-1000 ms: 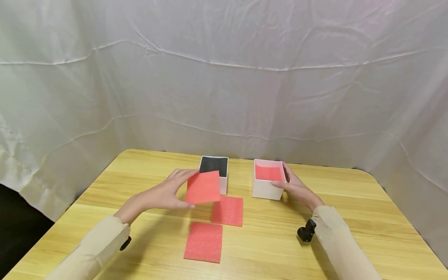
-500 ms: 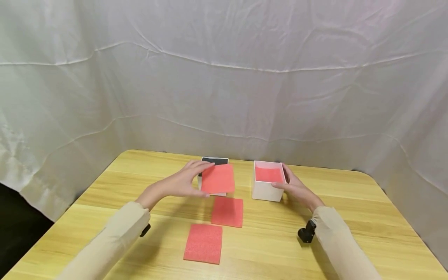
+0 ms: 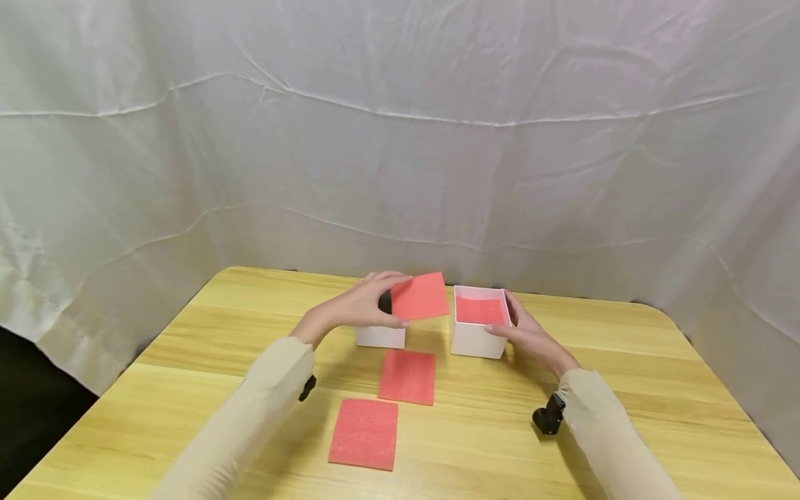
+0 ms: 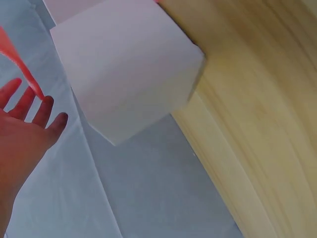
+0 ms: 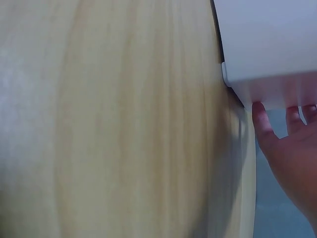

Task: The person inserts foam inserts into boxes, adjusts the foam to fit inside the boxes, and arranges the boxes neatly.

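My left hand (image 3: 365, 305) pinches a red foam square (image 3: 420, 296) by its left edge and holds it in the air between two white boxes. The left white box (image 3: 380, 336) sits just below the hand, its opening hidden. The right white box (image 3: 478, 322) has a red sheet inside, and my right hand (image 3: 523, 330) rests against its right wall with thumb at the front corner. In the left wrist view my fingers (image 4: 29, 106) show beside the left box (image 4: 129, 69), with the red square's edge (image 4: 17, 62) seen. The right wrist view shows fingertips (image 5: 262, 121) on the box wall (image 5: 267, 44).
Two more red foam squares lie flat on the wooden table (image 3: 625, 389): one (image 3: 407, 376) just in front of the boxes, another (image 3: 364, 433) nearer me. A wrinkled white cloth backdrop (image 3: 400, 139) hangs behind the table's far edge.
My left hand has carried the red square up and to the right, from in front of the left box to above the gap beside the right box. The right hand has stayed put.
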